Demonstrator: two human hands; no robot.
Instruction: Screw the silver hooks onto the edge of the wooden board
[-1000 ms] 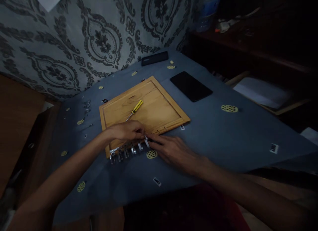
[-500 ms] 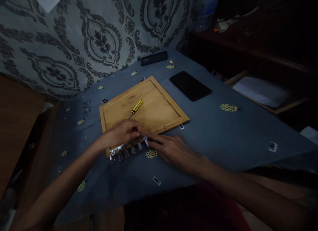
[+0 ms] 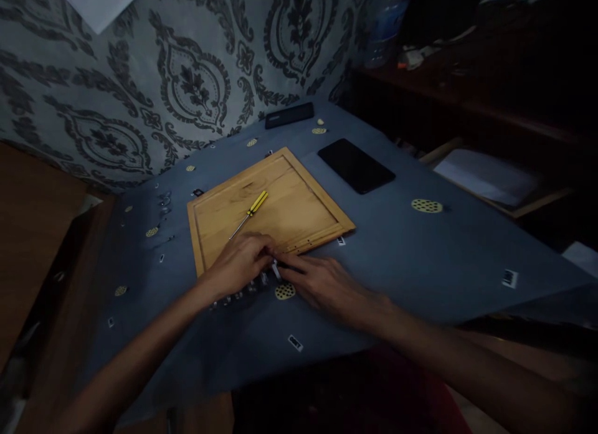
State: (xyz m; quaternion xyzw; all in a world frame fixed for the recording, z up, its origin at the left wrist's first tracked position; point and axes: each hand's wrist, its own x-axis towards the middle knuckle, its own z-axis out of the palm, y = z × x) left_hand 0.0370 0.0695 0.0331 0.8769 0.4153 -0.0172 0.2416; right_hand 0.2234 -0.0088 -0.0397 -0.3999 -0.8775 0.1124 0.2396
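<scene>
A wooden panel (image 3: pixel 299 194) with a raised frame lies flat on the cloth-covered table. Along its near edge sits a row of several metal hinges (image 3: pixel 252 286), partly covered by my left hand. My left hand (image 3: pixel 243 259) is closed in a pinch over the rightmost metal hinge (image 3: pixel 276 271); what its fingertips hold is hidden. From the right, my right hand (image 3: pixel 324 284) has its fingers against that same hinge, gripping it at the panel's edge. A screwdriver (image 3: pixel 256 203) with a yellow and black handle rests on the panel, its shaft pointing toward my left hand.
A black phone (image 3: pixel 356 165) lies right of the panel, and a dark case (image 3: pixel 289 115) is near the wall. Small clear items (image 3: pixel 164 200) lie to the left. A water bottle (image 3: pixel 385 32) stands on the dark desk (image 3: pixel 448 88) at the back right.
My left hand has moved right and closed in on the rightmost hinge, uncovering more of the screwdriver's shaft. My right hand stays at the hinge.
</scene>
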